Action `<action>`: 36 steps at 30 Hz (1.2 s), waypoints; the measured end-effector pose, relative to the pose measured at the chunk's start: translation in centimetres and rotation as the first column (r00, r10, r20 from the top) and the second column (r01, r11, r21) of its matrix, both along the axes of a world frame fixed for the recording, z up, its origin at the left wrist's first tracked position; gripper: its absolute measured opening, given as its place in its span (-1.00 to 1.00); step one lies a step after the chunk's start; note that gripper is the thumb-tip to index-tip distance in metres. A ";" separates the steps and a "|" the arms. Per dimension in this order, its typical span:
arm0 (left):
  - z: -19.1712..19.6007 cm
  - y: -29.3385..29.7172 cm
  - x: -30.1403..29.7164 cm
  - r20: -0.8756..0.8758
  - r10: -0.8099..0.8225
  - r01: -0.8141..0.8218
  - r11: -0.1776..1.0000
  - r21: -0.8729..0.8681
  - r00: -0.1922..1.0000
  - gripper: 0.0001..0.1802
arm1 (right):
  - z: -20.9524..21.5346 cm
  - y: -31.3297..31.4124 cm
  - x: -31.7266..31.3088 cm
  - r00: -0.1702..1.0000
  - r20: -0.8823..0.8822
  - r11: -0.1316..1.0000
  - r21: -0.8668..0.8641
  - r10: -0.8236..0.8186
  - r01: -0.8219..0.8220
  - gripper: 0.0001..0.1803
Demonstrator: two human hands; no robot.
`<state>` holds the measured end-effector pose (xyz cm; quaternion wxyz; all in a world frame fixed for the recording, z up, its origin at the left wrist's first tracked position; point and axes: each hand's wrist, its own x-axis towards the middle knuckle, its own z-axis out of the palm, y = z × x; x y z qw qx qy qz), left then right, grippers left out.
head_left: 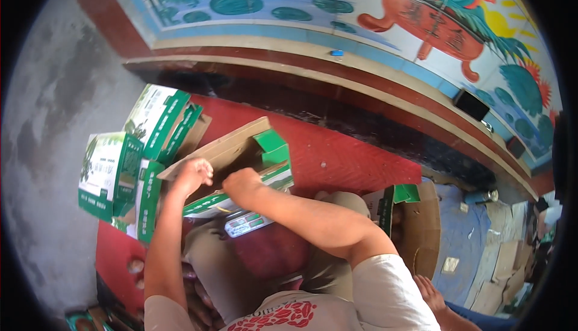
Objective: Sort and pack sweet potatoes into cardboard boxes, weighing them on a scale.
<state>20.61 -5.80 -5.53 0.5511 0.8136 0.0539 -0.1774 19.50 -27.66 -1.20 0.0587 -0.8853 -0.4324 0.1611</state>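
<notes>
Wearer: a person in a white short-sleeved top, seated and bent forward, both bare forearms running up from the lower edge to a carton over the lap.
Left hand [194, 174]: curled, fingers bent over the brown edge of the carton's raised flap, gripping it.
Right hand [241, 185]: closed down on the carton's green-and-white side panel, fingers tucked under and out of sight; whether they pinch or only press cannot be told.
Carton [241, 150]: a half-folded green-and-white cardboard box with a brown inside, tilted, held between both hands just above the knees.
Finished boxes [129, 156]: assembled green-and-white cartons piled just left of the left hand, partly on the red mat [337, 156].
Flat cardboard [415, 222]: an opened brown carton with green flaps, lying to the right of the right arm.
Floor [54, 120]: grey concrete at left.
Wall [385, 12]: a painted mural in teal, red and yellow above a brown stepped ledge at the far side.
</notes>
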 end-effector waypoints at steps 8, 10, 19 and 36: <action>1.0 -0.8 -3.0 0.258 -0.129 0.029 0.934 0.357 0.958 -0.76 | -1.7 2.0 -1.3 0.989 0.128 0.998 -0.003 0.068 -0.069 -0.80; 3.0 -1.3 -4.4 0.220 -0.196 0.038 0.821 0.570 0.956 -0.71 | -1.3 1.4 -0.8 0.991 0.128 0.999 0.026 0.040 -0.044 -0.81; 5.0 0.2 -10.9 0.426 -0.196 -0.156 0.733 0.662 0.883 -0.67 | -1.5 1.4 -0.7 0.938 0.344 0.994 0.082 0.044 -0.076 -0.92; 2.9 -2.3 -10.1 0.312 -0.193 -0.135 0.611 0.780 0.930 -0.79 | 0.1 -0.3 0.2 0.879 0.467 0.986 -0.163 0.097 -0.023 -0.91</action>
